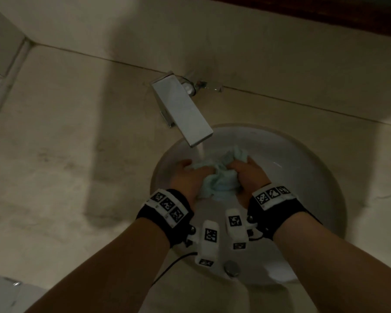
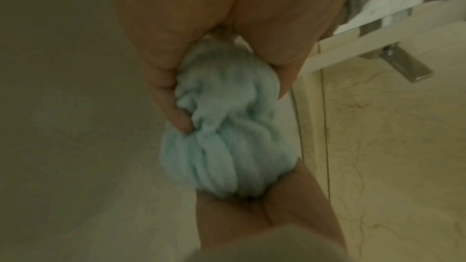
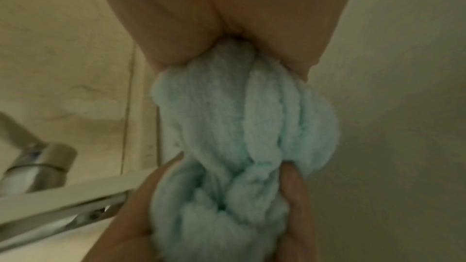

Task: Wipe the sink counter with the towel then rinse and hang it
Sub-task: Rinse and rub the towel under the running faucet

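Observation:
A light blue towel (image 1: 219, 179) is bunched between both hands inside the white round sink (image 1: 303, 168). My left hand (image 1: 190, 175) grips its left part and my right hand (image 1: 246, 172) grips its right part. Water runs from the chrome faucet (image 1: 181, 109) onto the towel between the hands. In the left wrist view the twisted towel (image 2: 227, 127) sits between the left hand (image 2: 189, 47) above and the right hand (image 2: 267, 216) below. In the right wrist view the towel (image 3: 239, 136) is squeezed between the right hand (image 3: 227, 17) above and the left hand (image 3: 141, 226) below.
The beige stone counter (image 1: 66, 154) surrounds the sink, with a tiled wall behind it. A metal drain stopper (image 1: 231, 267) sits at the near side of the basin. The faucet's handle (image 1: 199, 85) stands at the back by the wall.

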A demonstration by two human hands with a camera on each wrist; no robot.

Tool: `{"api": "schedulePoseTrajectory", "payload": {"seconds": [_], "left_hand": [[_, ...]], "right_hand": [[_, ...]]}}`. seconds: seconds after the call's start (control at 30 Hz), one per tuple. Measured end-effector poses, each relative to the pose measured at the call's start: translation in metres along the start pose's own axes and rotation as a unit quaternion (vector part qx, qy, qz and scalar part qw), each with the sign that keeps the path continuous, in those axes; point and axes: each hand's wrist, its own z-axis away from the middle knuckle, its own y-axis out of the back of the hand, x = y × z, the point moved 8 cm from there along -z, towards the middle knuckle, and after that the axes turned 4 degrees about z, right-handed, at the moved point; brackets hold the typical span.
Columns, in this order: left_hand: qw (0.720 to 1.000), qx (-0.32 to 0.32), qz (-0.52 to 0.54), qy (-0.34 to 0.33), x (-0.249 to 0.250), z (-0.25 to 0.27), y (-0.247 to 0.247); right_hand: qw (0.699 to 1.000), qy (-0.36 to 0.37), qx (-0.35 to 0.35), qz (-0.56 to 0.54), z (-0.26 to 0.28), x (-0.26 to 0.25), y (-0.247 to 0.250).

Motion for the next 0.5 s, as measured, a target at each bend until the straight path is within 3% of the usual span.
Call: {"api": "schedulePoseTrajectory", "payload": {"seconds": [0.1,0.23,0.4,0.5], "left_hand": [[0.998,-0.017,0.056,0.018,-0.007,0.001,-0.010],[0.998,-0.037,-0.041,-0.006,0.003,0.013,-0.022],[0.990,-0.007,-0.136,-0.037,0.015,0.013,-0.022],[0.981,0.012,-0.184,-0.061,0.018,0.012,-0.021]], "right_hand": [[0.999,0.037,-0.031,0.019,0.005,-0.008,-0.004],[0.990,0.060,-0.077,0.104,0.013,-0.016,-0.021],[0.993,-0.063,-0.103,0.015,0.026,-0.001,-0.023],[0.995,-0.028,-0.054,0.075,0.015,-0.009,-0.015]]}}
